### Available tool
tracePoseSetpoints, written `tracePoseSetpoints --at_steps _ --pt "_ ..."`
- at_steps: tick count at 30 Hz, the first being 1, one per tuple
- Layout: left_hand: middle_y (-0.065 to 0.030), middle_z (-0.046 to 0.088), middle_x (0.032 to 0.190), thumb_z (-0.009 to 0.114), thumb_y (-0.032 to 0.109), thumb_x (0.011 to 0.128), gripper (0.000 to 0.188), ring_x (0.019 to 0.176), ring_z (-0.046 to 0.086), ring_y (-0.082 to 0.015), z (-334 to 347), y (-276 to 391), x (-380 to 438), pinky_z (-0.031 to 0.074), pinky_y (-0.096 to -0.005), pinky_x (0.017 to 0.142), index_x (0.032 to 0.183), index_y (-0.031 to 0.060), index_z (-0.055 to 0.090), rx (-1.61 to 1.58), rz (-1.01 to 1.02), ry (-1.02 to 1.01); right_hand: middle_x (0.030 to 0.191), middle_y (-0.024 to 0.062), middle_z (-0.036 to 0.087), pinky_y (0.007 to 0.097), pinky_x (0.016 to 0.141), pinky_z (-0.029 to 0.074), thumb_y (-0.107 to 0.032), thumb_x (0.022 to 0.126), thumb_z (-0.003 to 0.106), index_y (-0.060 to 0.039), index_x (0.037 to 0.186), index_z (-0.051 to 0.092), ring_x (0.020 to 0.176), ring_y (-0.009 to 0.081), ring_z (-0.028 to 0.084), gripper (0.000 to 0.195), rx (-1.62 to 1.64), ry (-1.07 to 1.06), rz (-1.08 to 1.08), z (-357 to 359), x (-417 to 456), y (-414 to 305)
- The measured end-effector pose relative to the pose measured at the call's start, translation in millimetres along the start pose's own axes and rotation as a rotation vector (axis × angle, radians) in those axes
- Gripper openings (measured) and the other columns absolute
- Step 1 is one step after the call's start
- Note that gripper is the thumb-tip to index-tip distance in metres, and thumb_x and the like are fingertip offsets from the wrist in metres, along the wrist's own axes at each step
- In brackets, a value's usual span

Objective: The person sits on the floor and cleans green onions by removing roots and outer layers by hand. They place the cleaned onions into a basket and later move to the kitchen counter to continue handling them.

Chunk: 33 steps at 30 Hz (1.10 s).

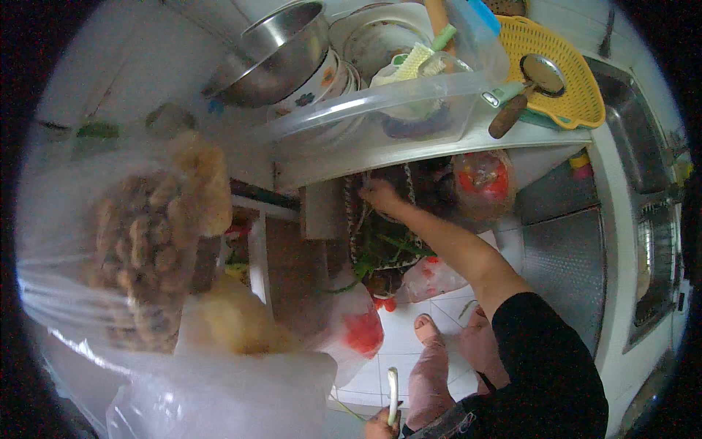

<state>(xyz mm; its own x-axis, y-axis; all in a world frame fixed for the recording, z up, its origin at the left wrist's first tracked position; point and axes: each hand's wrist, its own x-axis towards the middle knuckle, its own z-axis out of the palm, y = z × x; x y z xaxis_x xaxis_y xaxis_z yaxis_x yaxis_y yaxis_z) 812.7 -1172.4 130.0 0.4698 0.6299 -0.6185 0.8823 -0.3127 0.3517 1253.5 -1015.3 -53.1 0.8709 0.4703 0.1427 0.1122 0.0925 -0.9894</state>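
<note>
My left hand [382, 425], low in the view, is closed around the lower part of a scallion or leek stalk [392, 387], its pale end pointing up. With my right arm stretched forward, my right hand [379, 196] reaches under the counter into a dark container [351, 219] with a patterned edge, perhaps a basket or bag. Its fingers are blurred and in shade, so whether they grip anything is unclear. Green leafy stems [392, 248] stick out of the container's near side, below my forearm.
Plastic bags with red contents [362, 332] stand by the tiled floor [359, 378]. Above the counter's edge [439, 151] are a clear plastic bin [378, 101], a steel bowl [296, 49] and a yellow basket [576, 82]. Bagged peanuts or similar food [145, 241] hang close at left.
</note>
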Motion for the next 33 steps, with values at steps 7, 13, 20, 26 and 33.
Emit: tracePoseSetpoints --at_steps 7,13,20,26,33 --pt "-0.0177 0.058 0.081 0.05 0.019 0.078 0.022 0.071 0.054 -0.0296 25.7 -22.1 14.7 0.042 -0.0347 0.062 0.098 0.0106 0.056 0.039 -0.012 0.071 0.089 0.0114 0.049 0.0369 0.066 0.041 -0.023 0.076 0.056 -0.0014 0.095 0.047 0.08 0.0214 0.049 0.03 -0.124 -0.08 0.018 49.4 58.2 99.0" --pt "-0.0159 0.058 0.08 0.051 0.019 0.079 0.022 0.068 0.053 -0.0239 33.4 -42.6 45.5 0.042 -0.0325 0.061 0.098 0.0086 0.057 -0.062 0.068 0.073 0.1 0.0123 0.048 0.0395 0.07 0.042 -0.022 0.078 0.053 -0.0032 0.106 0.045 0.089 0.0237 0.049 0.035 -0.056 -0.074 -0.102 33.9 85.9 172.3" --pt "-0.0131 0.058 0.071 0.052 0.023 0.078 0.025 0.057 0.051 -0.022 41.4 -67.8 51.8 0.041 -0.033 0.052 0.096 0.0069 0.057 -0.236 -0.434 -0.132 0.076 0.0135 0.056 0.037 0.07 0.042 -0.03 0.076 0.055 -0.0052 0.082 0.059 0.079 0.024 0.053 0.026 -0.201 -0.237 0.16 17.7 56.5 212.1" --pt "-0.0157 0.055 0.068 0.055 0.02 0.076 0.024 0.056 0.049 -0.0254 52.5 -61.8 54.4 0.041 -0.0358 0.051 0.095 0.0061 0.055 0.068 0.113 0.158 0.082 0.0157 0.057 0.0391 0.07 0.041 -0.039 0.073 0.054 -0.0036 0.081 0.059 0.077 0.0294 0.054 0.037 -0.245 -0.128 0.052 30.9 51.2 214.9" --pt "-0.0195 0.056 0.074 0.057 0.017 0.075 0.021 0.061 0.054 -0.0355 34.7 -29.3 53.9 0.044 -0.0395 0.052 0.092 0.0051 0.051 0.063 0.291 0.182 0.072 0.0079 0.054 0.0329 0.055 0.041 -0.023 0.071 0.059 -0.0061 0.083 0.058 0.063 0.0208 0.05 0.021 0.053 0.217 0.432 -64.3 -24.1 234.8"
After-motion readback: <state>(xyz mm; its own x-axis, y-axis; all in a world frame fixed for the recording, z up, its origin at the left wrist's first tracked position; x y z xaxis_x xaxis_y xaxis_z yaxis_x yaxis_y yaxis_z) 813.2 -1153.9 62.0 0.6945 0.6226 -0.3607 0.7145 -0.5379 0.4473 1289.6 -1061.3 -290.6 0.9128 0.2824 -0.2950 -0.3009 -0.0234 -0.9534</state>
